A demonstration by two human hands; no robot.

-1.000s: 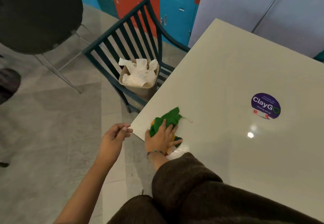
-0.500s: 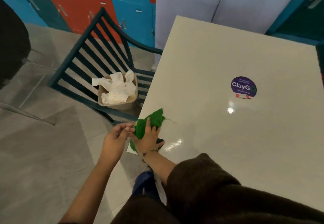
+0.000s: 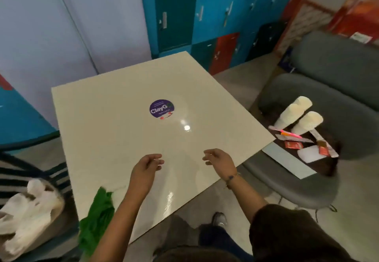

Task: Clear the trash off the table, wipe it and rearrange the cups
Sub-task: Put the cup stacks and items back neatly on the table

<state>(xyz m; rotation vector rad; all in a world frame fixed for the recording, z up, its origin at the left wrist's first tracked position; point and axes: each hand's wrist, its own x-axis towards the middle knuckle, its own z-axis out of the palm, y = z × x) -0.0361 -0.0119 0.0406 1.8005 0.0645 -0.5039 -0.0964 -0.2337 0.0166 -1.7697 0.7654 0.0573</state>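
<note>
Over the near edge of the table (image 3: 114,118) both hands are hovering, touching nothing: the left hand (image 3: 146,166) and the right hand (image 3: 219,160) each have the fingers loosely curled, thumb apart from the rest, nothing between them. And the tabletop is a smooth, pale, glossy slab, a ceiling light glinting off it, with only a round purple sticker (image 3: 161,109) near the middle. The green cloth (image 3: 96,218) lies crumpled at the near left corner, half spilling over the edge, just beside the left forearm; soft, limp stuff, I'd say it bunches in any grip. Now the cups (image 3: 307,122), they're off the table altogether, well to the right on a dark tray (image 3: 333,159) set on a grey padded chair (image 3: 307,186). Cream, tapered, matt, paper by the look of them, possibly stacked, though I can't tell which way up. My guess is they're very light and crush easily, so take them round the middle of the wall with a gentle wrap, not a pinch at the rim. Thin red and pink wrappers (image 3: 293,145) lie flat around them, fiddly to lift, I'd judge. Down on the left, a bin (image 3: 26,206) is heaped with crumpled white paper
</note>
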